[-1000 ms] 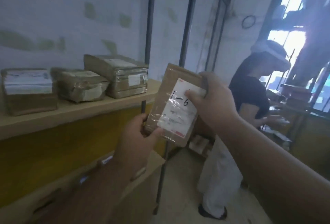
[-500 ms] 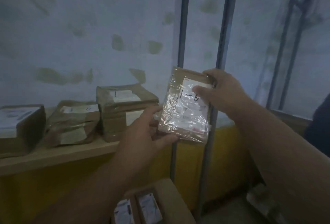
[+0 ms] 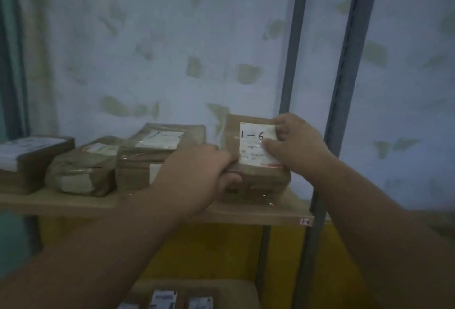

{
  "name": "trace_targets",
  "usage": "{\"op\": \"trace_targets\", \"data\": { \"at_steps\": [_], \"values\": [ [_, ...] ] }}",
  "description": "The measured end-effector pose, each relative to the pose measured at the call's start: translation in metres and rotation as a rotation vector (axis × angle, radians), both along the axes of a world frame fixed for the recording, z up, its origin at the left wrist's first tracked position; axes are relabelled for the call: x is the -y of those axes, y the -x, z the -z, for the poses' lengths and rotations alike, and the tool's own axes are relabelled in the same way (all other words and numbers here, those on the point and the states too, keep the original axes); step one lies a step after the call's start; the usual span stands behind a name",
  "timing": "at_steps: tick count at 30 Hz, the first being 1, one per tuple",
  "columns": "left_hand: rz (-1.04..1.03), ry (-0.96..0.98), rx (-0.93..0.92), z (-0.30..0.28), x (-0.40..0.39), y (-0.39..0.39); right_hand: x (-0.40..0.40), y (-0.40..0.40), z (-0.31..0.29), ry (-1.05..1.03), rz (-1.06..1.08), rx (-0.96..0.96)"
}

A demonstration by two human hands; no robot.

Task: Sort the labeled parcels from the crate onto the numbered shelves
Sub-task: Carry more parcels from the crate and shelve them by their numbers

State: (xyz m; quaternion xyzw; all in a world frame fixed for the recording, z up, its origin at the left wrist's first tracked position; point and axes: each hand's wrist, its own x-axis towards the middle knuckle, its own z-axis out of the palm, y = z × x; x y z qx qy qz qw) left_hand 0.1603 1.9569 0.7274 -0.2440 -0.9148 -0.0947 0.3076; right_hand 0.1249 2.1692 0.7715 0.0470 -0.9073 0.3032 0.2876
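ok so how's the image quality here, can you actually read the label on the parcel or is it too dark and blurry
Head view: dim, with a bluish cast and soft all over. The handwritten "1-6" on the held parcel is legible; its small print is not. Both hands are slightly smeared. The neighbouring parcel's label is partly readable, the shelf tag is not. The uprights lean from the wide-angle lens.

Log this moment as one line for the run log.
step: shelving | parcel 1-6 on shelf | left hand, right hand both gripping
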Motion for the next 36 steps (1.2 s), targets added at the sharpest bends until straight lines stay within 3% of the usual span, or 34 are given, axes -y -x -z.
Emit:
{"op": "trace_targets", "data": {
  "at_steps": [5, 17, 22, 28, 36],
  "values": [
    [-0.163, 0.192, -0.003, 0.000, -0.021, 0.005, -0.015, 0.022, 0.021, -0.027, -0.111, 0.024],
    [-0.461, 0.302, -0.020, 0.010, -0.049, 0.025, -0.017, 0.044, 0.048, -0.009, -0.234, 0.091],
    [-0.460, 0.180, -0.071, 0.018, -0.049, 0.018, -0.018, 0.027, 0.046, -0.066, -0.223, 0.023],
    [-0.323, -0.215, -0.095, 0.030, -0.006, -0.008, 0.018, -0.018, 0.036, -0.113, -0.301, -0.161],
    [-0.476, -0.281, -0.129, 0.070, 0.182, -0.106, 0.220, -0.090, 0.050, -0.047, -0.642, -0.249]
  ]
}}
